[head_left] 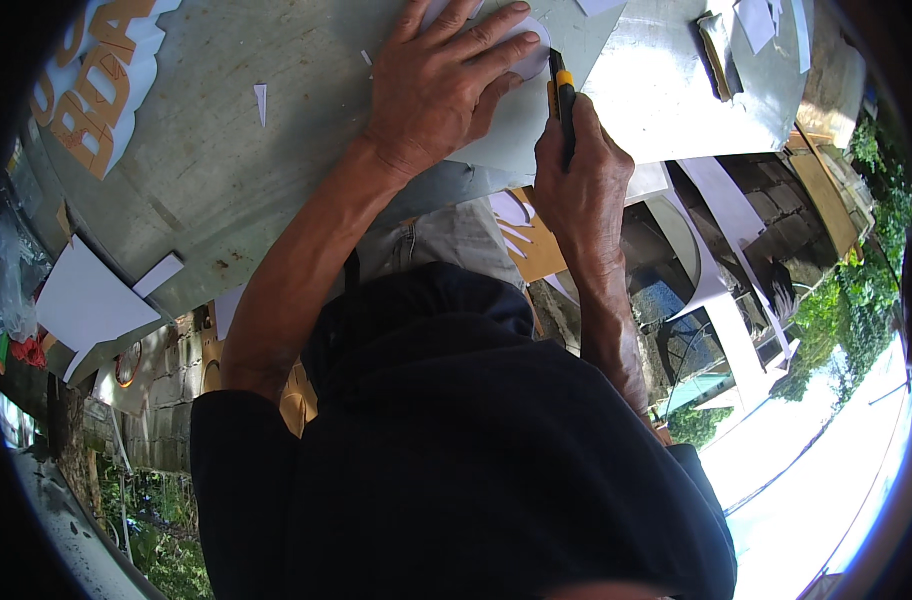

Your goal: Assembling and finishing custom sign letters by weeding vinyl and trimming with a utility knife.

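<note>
My left hand (pixel 431 100) lies flat with its fingers spread over a white piece with a rounded edge (pixel 538 35). Most of that piece is hidden under the fingers or cut off by the top of the view. In my right hand (pixel 588 178) is a black and yellow utility knife (pixel 564 100), held upright with its tip at the rim of the rounded piece. Both hands work over a grey metal tabletop (pixel 306 70), close to its near edge. A thin white sliver (pixel 262 104) lies left of my left hand.
Orange lettering on a white sheet (pixel 101 85) sits at the far left. White offcuts (pixel 94 292) lie on the table's left corner, near a clear plastic bag (pixel 14 275). A dark, worn block (pixel 719 58) rests at the far right, beside white scraps (pixel 755 22).
</note>
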